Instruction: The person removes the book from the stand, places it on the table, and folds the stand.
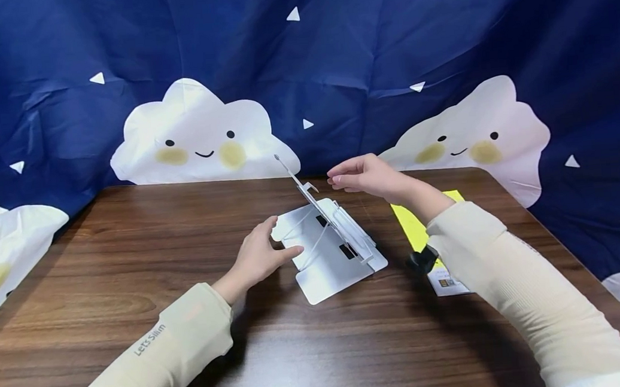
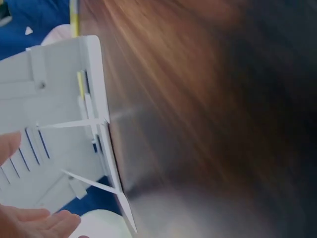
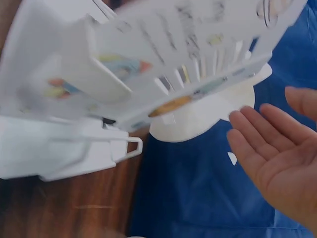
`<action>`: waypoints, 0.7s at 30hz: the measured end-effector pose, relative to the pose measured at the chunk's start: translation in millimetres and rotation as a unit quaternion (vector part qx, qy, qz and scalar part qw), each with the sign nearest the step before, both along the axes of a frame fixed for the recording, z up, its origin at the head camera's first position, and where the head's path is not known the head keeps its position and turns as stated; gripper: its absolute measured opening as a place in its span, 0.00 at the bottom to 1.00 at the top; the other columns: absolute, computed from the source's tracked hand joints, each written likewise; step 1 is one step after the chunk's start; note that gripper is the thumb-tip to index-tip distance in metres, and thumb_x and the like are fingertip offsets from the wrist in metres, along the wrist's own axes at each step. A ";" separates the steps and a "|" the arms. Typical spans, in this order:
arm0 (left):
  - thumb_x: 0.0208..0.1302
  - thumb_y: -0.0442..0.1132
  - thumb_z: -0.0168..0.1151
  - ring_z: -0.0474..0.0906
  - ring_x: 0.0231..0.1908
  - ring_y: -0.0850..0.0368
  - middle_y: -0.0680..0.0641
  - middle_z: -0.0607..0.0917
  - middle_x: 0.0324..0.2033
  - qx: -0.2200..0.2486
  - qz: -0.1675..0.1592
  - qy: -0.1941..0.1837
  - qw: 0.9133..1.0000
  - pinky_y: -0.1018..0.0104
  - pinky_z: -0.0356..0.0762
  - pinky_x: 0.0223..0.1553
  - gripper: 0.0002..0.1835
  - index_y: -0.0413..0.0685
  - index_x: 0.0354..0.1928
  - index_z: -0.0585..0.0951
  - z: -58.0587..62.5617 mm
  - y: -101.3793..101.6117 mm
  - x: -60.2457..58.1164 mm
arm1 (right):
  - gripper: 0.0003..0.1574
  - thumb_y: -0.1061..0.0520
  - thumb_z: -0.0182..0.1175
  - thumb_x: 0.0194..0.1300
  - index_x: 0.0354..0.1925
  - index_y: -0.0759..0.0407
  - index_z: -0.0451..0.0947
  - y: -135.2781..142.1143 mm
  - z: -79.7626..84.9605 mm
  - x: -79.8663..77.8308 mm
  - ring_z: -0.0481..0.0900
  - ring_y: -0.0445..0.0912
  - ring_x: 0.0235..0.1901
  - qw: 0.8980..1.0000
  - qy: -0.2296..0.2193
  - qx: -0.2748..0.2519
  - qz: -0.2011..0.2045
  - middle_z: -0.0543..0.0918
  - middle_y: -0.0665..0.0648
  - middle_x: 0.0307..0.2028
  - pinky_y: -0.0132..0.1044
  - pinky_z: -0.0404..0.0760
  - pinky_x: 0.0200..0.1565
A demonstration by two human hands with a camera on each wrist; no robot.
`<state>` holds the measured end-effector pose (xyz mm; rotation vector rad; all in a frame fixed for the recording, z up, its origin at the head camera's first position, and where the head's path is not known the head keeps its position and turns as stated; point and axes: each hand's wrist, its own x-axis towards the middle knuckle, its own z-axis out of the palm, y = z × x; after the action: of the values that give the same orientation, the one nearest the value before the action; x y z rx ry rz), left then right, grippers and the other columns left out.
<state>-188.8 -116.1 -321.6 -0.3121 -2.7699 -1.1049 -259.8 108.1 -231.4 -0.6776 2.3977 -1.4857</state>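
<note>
A white folding book stand (image 1: 321,282) sits on the table with its slotted back panel (image 2: 54,99) raised, propped on thin wire legs (image 2: 81,123). Printed coloured pictures cover the panel's front (image 3: 148,64), seen blurred in the right wrist view. My left hand (image 1: 257,254) is at the base's left edge, thumb and fingers spread apart, holding nothing. Above and to the right of the panel's top, my right hand (image 1: 370,176) hovers with relaxed fingers. The right wrist view shows that right palm (image 3: 282,158) bare, apart from the stand.
A yellow and white flat item (image 1: 412,228) lies on the table (image 1: 132,272) to the right, partly hidden under my right forearm. A dark blue curtain (image 1: 332,48) with smiling clouds hangs behind the table's far edge.
</note>
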 end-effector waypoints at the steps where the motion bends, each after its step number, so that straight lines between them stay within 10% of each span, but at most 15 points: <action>1: 0.43 0.52 0.66 0.64 0.51 0.44 0.37 0.69 0.52 -0.013 -0.001 -0.002 1.000 0.53 0.62 0.50 0.44 0.33 0.58 0.60 0.3 -1.4 -0.3 | 0.19 0.63 0.51 0.60 0.48 0.74 0.69 1.3 -2.5 2.4 0.73 0.53 0.45 1.000 0.005 -0.008 0.000 0.76 0.66 0.43 0.41 0.70 0.47; 21: 0.38 0.56 0.67 0.65 0.51 0.44 0.38 0.69 0.51 -0.132 -0.041 -0.003 0.990 0.47 0.64 0.45 0.46 0.33 0.56 0.62 -12.6 1.4 -13.6 | 0.19 0.57 0.53 0.60 0.45 0.70 0.73 23.8 -55.5 55.0 0.74 0.49 0.42 0.994 0.091 -0.034 -0.050 0.77 0.63 0.42 0.35 0.72 0.43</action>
<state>-202.4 -114.6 -334.2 -0.4564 -2.9332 -0.7527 -204.8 132.0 -286.9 -0.7488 2.5604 -1.6158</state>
